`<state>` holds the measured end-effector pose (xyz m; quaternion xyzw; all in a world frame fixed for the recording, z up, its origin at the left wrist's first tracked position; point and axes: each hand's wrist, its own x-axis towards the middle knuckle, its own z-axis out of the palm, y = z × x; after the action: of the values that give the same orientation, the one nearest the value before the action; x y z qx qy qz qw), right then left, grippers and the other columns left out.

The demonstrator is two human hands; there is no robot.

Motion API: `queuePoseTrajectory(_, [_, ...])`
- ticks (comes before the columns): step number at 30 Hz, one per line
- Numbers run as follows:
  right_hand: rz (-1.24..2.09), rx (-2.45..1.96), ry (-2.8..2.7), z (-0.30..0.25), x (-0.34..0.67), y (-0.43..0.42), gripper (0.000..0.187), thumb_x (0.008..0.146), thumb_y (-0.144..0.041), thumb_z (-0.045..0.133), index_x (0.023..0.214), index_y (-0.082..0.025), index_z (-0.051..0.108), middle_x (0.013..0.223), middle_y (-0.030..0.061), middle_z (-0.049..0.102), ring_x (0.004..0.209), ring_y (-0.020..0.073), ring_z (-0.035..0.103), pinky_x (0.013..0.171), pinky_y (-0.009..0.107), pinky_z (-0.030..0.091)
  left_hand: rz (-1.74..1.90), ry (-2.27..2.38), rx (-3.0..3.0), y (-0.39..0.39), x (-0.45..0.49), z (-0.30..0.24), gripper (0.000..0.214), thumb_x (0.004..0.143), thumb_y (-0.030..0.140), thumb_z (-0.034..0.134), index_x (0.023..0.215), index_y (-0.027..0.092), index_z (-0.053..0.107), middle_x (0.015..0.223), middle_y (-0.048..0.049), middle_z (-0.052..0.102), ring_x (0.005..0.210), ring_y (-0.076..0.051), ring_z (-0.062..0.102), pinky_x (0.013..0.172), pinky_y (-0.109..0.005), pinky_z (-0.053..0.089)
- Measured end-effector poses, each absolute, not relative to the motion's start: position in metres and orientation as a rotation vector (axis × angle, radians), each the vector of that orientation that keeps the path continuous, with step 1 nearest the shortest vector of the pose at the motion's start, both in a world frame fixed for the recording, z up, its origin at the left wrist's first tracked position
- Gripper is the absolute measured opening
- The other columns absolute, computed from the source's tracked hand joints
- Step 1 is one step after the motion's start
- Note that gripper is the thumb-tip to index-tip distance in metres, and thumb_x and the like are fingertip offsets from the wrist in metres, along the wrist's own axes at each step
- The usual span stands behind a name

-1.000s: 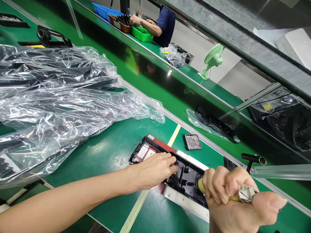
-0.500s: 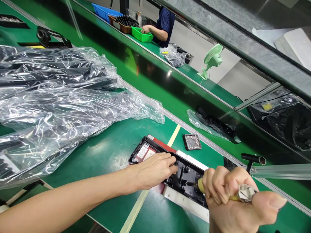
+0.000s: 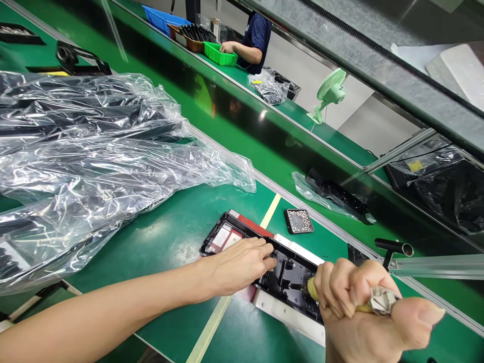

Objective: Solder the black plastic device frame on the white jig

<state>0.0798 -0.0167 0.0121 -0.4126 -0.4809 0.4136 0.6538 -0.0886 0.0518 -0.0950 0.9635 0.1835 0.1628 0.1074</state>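
Head view: on the green counter (image 3: pixel 170 237) a black housing (image 3: pixel 282 275) lies open side up in a white fixture (image 3: pixel 287 315) - the left hand (image 3: pixel 242 264) rests flat on it, fingers spread out and pressing its near edge. The right hand (image 3: pixel 363 312) is clenched around a yellow-handled screwdriver (image 3: pixel 312 289), whose tip end points into the housing. Just beyond stands a small tray of screws (image 3: pixel 299 221). A large clear plastic bag (image 3: pixel 94 156) of dark parts lies to the left - farther off, a co-worker's hand (image 3: pixel 226 47) reaches into a green bin (image 3: pixel 221 55).

Within the right hand (image 3: pixel 363 312), the yellow-handled tool (image 3: pixel 312 288) is mostly hidden; small black tray (image 3: pixel 287 222), contents too small to identify.
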Motion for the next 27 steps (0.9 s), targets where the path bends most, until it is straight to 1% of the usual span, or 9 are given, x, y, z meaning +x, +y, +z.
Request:
queuePoseTrajectory(8, [0.958, -0.903, -1.063, 0.0116, 0.0793, -0.0161, 0.07, 0.083, -0.087, 0.042, 0.059, -0.021, 0.042, 0.042, -0.0056, 0.033, 0.036, 0.0089, 0.031, 0.035, 0.021, 0.031, 0.493, 0.539, 2.834, 0.0521, -0.0893, -0.094, 0.013, 0.097, 0.007, 0.057, 0.103, 0.016, 0.063, 0.087, -0.0041, 0.055, 0.081, -0.022, 0.052, 0.066, -0.036, 0.039])
queuePoseTrajectory(14, [0.935, -0.934, -1.06, 0.0122, 0.0783, -0.0147, 0.07, 0.083, -0.086, 0.042, 0.058, -0.021, 0.039, 0.042, -0.0058, 0.033, 0.036, 0.0089, 0.03, 0.035, 0.021, 0.03, 0.504, 0.538, 2.835, 0.0519, -0.0885, -0.0935, 0.01, 0.099, 0.01, 0.056, 0.102, 0.016, 0.063, 0.086, -0.0045, 0.055, 0.081, -0.022, 0.052, 0.066, -0.036, 0.039])
queuePoseTrajectory(21, [0.969, -0.929, -1.051, 0.012, 0.0805, -0.016, 0.064, 0.084, -0.078, 0.049, 0.058, -0.021, 0.041, 0.043, -0.0059, 0.035, 0.036, 0.0093, 0.032, 0.035, 0.021, 0.031, 0.47, 0.529, 2.833, 0.0524, -0.0887, -0.0928, 0.016, 0.094, 0.004, 0.056, 0.102, 0.016, 0.062, 0.087, -0.0047, 0.055, 0.08, -0.022, 0.052, 0.066, -0.035, 0.038])
queuePoseTrajectory(27, [0.962, -0.932, -1.048, 0.0109, 0.0798, -0.0137, 0.069, 0.084, -0.083, 0.047, 0.057, -0.02, 0.04, 0.042, -0.0054, 0.035, 0.036, 0.0089, 0.031, 0.035, 0.021, 0.031, 0.488, 0.54, 2.833, 0.0521, -0.0896, -0.0923, 0.017, 0.093, 0.003, 0.057, 0.101, 0.017, 0.062, 0.087, -0.0044, 0.055, 0.082, -0.022, 0.053, 0.065, -0.035, 0.039])
